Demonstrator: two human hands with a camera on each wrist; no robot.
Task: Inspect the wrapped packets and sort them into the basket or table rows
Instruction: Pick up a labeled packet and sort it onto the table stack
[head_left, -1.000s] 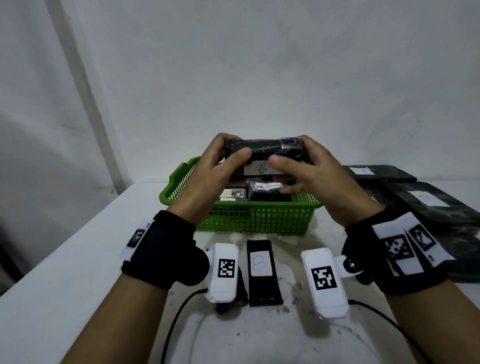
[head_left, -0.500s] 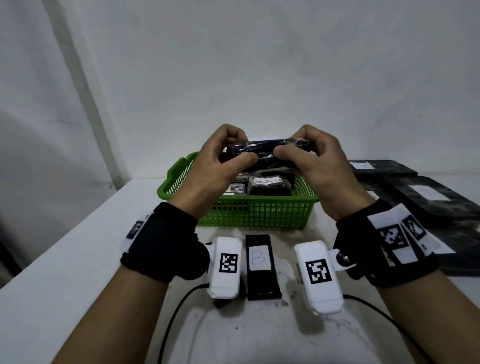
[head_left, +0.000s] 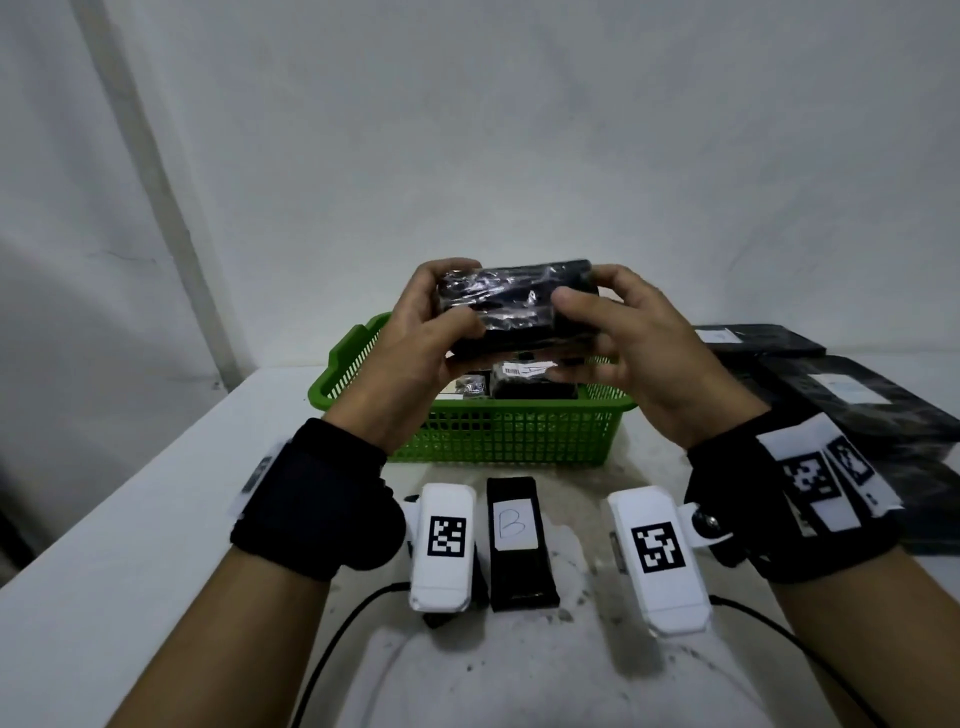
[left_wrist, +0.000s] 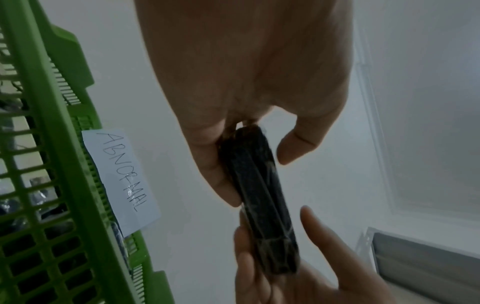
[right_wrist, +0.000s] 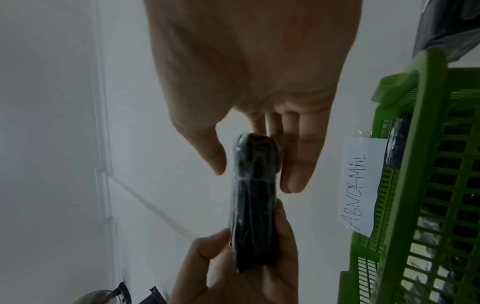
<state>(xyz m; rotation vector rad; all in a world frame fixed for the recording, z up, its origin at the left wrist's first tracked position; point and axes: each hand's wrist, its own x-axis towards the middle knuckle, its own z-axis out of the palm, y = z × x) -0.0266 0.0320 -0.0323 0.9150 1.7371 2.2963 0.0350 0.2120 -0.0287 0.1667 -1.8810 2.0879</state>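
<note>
A black packet (head_left: 514, 312) wrapped in clear film is held up over the green basket (head_left: 498, 441), its plain broad face toward me. My left hand (head_left: 452, 296) grips its left end, thumb in front and fingers behind. My right hand (head_left: 587, 312) pinches its right end the same way. The left wrist view shows the packet (left_wrist: 259, 195) edge-on in my left hand (left_wrist: 257, 164). In the right wrist view the packet (right_wrist: 253, 205) sits between the thumb and fingers of my right hand (right_wrist: 254, 162). Its label is hidden.
The basket holds a few wrapped packets (head_left: 535, 379) and carries a paper tag reading ABNORMAL (left_wrist: 122, 181). A black packet marked B (head_left: 519, 540) lies on the white table in front of the basket. Larger black packets (head_left: 852, 405) lie at the right.
Both hands have turned the packet over: its white label faced me, then it stood edge-on, and now the plain wrapped face shows. It stays above the basket.
</note>
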